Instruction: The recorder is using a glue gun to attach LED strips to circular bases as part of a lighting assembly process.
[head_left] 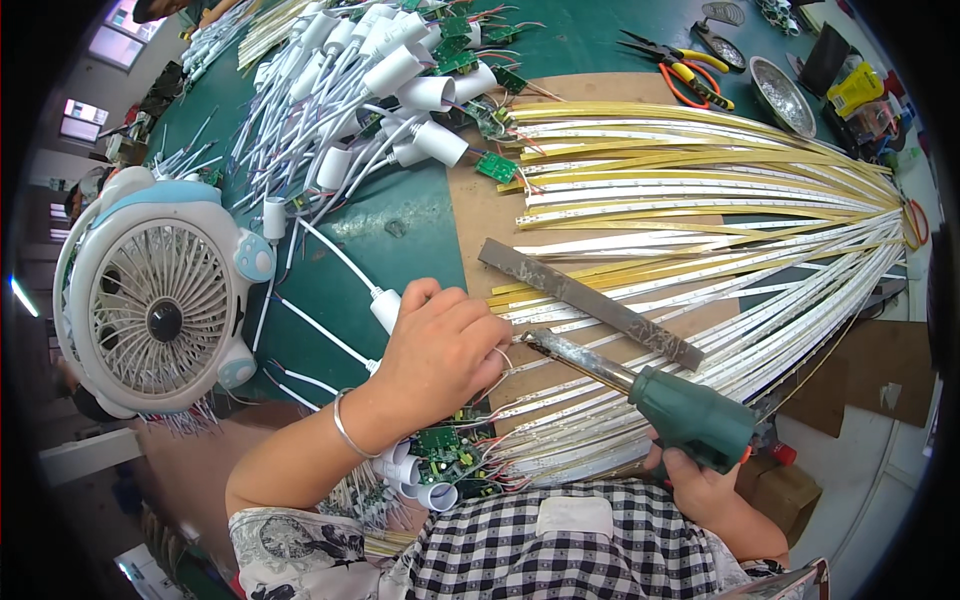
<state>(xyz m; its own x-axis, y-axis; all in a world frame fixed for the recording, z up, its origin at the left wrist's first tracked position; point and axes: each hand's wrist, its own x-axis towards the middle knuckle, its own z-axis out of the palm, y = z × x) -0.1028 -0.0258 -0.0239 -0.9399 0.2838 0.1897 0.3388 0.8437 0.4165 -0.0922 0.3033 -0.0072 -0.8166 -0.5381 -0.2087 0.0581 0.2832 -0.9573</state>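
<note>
My right hand (695, 485) grips the green handle of a soldering gun (695, 415). Its metal barrel points left, and the tip sits close to the fingers of my left hand (440, 350). That hand is closed in a pinch on thin wires (503, 362); its fingertips are partly hidden. A white cylindrical cap with a cable (386, 308) shows just behind the left knuckles. Beneath both hands lie long white and yellow LED strips (620, 200), fanned out over brown board. A flat grey metal bar (590, 303) lies slantwise across the strips, above the soldering gun's barrel.
White capped cables (400, 70) with green circuit boards pile up at the far left. More boards (445, 455) lie below my left wrist. A white-and-blue fan (165, 310) stands left. Pliers (690, 75) and a metal bowl (782, 95) lie at the far right on the green table (390, 225).
</note>
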